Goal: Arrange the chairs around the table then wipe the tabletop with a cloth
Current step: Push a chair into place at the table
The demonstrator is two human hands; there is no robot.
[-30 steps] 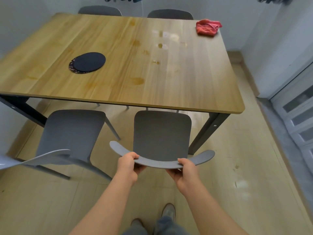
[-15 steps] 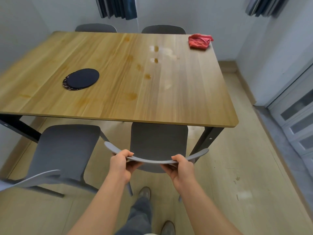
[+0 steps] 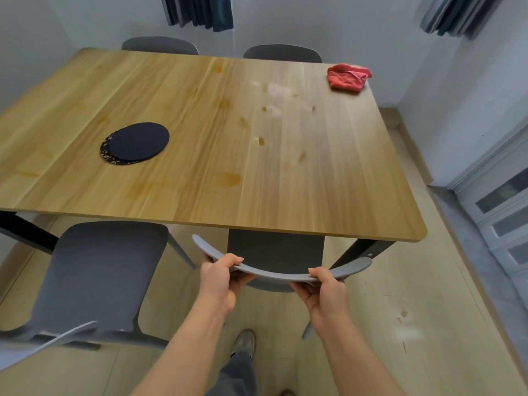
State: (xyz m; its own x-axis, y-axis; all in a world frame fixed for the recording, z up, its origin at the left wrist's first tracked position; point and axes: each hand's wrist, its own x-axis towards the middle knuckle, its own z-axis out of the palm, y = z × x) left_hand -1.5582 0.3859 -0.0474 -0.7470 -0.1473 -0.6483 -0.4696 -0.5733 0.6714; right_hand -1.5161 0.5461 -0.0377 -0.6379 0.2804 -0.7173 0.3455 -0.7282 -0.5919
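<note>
While a crumpled red cloth (image 3: 347,77) lies at the far corner of the light wooden table (image 3: 314,181), the left hand (image 3: 218,284) and right hand (image 3: 325,292) clasp the grey plastic chair (image 3: 275,255) by its curved backrest.

chairs (image 3: 275,252): 4 | table (image 3: 314,181): 1 | red cloth (image 3: 347,78): 1 | round mats (image 3: 138,142): 2, stacked

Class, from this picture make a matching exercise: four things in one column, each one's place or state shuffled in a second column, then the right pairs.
Things
1. red cloth
2. dark round mats
3. right near chair
4. left near chair

Places or states
A. near side, touched by no hand
B. left part of the tabletop
C. far right corner of the tabletop
D. backrest gripped by left hand and right hand

Pairs: 1-C, 2-B, 3-D, 4-A
</note>
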